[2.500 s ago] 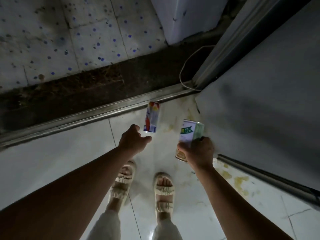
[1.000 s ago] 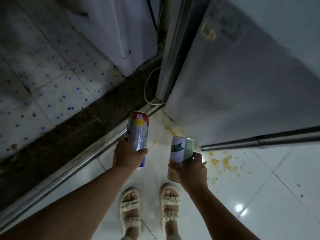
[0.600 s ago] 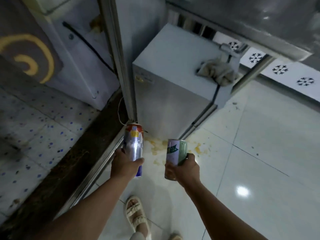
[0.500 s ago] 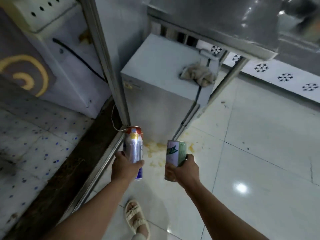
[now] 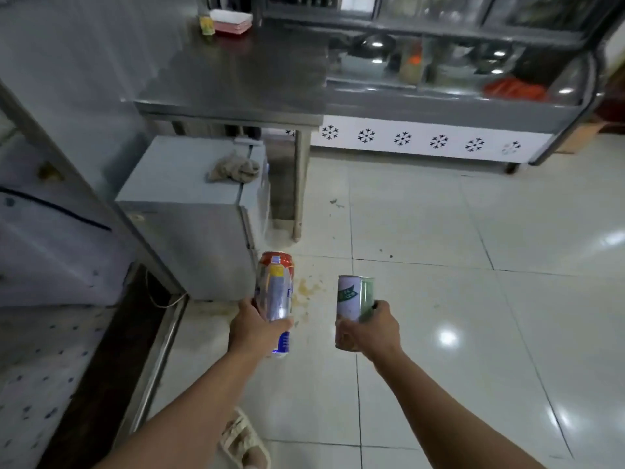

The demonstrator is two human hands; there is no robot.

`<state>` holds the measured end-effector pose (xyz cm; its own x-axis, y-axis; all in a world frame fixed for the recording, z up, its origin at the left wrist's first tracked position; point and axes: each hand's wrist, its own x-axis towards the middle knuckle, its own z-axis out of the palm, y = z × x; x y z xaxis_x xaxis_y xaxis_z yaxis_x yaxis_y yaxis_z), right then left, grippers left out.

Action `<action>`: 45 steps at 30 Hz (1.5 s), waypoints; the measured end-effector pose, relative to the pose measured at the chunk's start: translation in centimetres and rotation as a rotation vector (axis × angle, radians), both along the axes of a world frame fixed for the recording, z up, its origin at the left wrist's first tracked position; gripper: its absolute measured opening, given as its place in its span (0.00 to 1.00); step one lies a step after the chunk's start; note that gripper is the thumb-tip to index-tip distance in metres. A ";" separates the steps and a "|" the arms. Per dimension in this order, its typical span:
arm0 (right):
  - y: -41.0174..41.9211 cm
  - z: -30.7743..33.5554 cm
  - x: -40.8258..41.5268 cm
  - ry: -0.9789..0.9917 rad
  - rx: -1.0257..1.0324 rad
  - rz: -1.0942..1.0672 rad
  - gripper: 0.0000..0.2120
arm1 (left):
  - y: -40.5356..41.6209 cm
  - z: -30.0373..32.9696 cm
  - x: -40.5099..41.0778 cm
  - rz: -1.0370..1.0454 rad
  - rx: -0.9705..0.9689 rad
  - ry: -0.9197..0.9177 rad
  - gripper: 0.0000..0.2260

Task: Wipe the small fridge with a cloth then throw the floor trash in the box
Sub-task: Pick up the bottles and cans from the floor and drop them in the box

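My left hand (image 5: 254, 330) grips a tall silver can with a red top (image 5: 275, 289), held upright over the white floor tiles. My right hand (image 5: 370, 330) grips a white and green can (image 5: 353, 301), also upright, a little to the right. The small grey fridge (image 5: 189, 242) stands just beyond the cans on the left, under a steel table. A crumpled grey cloth (image 5: 235, 168) lies on the fridge's top near its right edge. No box shows in the frame.
A steel table (image 5: 236, 93) overhangs the fridge, its leg (image 5: 299, 184) on the floor beside it. A glass display counter (image 5: 439, 106) lines the far side. Yellow stains (image 5: 306, 289) and crumbs mark the tiles. A metal door track (image 5: 159, 353) runs on the left.
My left hand took the silver can off the floor. I have straightened up with both cans, so the view rose from the floor to the fridge, table and counter.
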<state>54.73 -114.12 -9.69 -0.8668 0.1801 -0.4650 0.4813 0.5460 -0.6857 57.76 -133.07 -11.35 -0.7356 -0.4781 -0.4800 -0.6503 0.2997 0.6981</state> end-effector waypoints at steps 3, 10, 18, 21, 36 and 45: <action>6.0 2.2 1.6 0.038 -0.004 -0.111 0.28 | 6.1 2.1 -0.1 -0.121 0.018 0.017 0.27; 18.4 4.9 3.9 0.100 -0.006 -0.375 0.28 | 20.3 5.3 -2.3 -0.419 0.041 0.009 0.30; 29.4 5.8 1.4 0.105 -0.034 -0.691 0.25 | 32.7 6.4 -8.5 -0.675 0.073 0.020 0.28; 33.3 6.5 -0.2 0.109 -0.028 -0.786 0.27 | 36.9 6.9 -12.0 -0.753 0.093 0.027 0.27; 56.4 10.4 -8.8 0.285 -0.057 -1.020 0.24 | 60.5 11.5 -26.3 -1.011 0.105 0.136 0.29; 76.1 11.0 -15.9 0.281 -0.074 -0.952 0.26 | 79.0 12.7 -32.8 -0.926 0.137 0.114 0.29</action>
<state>38.83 -38.05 1.33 -0.4564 0.8364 -0.3036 0.5117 -0.0324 -0.8585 24.99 -54.04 1.40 -0.8406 0.3752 -0.3906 -0.1206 0.5733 0.8104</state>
